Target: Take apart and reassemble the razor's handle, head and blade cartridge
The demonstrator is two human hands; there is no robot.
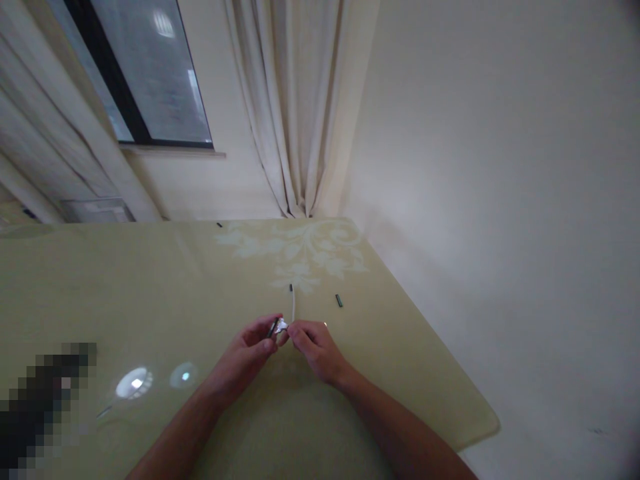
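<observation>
My left hand is closed, thumb and fingers gripping a small dark flat piece. Beside it, between both hands, shows a shiny silvery piece, too small to name. My right hand pinches at the right side of that silvery piece; its fingertips hide what they hold. A thin white cord runs from behind the right fingertips away over the table, with a small dark tip at its far end. Whether the cord joins the silvery piece is hidden.
A small dark strip lies right of the cord on the glossy pale table. Another small dark piece lies near the far edge. At left, a thin light object lies near a blurred-out dark shape. A wall borders the right side.
</observation>
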